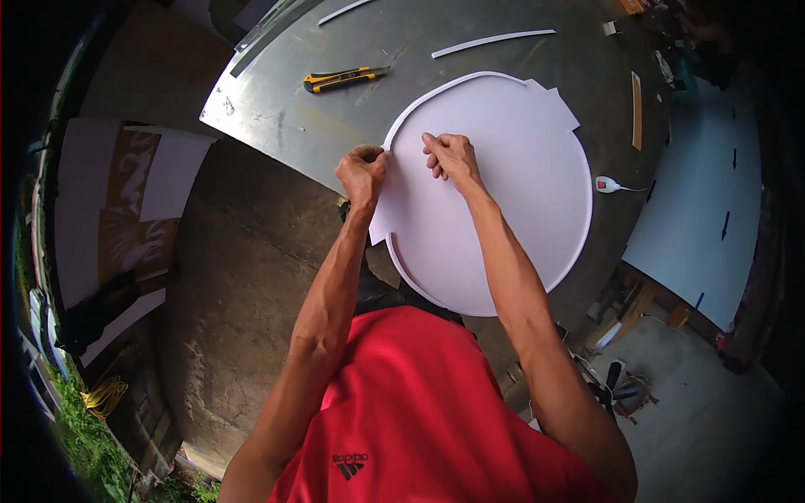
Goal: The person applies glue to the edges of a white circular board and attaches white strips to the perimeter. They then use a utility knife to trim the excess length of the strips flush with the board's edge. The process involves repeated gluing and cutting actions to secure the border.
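Observation:
A large white disc-shaped sheet (503, 184) lies in front of me, partly over the table's near edge, with square tabs sticking out at its upper right and lower left. A narrow white strip (428, 98) stands along much of its rim. At the left rim, my left hand (362, 176) is closed in a pinch on the strip. My right hand (453, 158) hovers over the sheet to the right of it, fingers curled and thumb pressed in. Whatever those fingers hold, if anything, is hidden.
On the metal table (277, 126) lie a yellow-black utility knife (345, 79), a loose white strip (495, 42) and a brown strip (636, 111). A small white glue bottle (607, 184) is right of the disc. A pale blue panel (696, 201) stands farther right.

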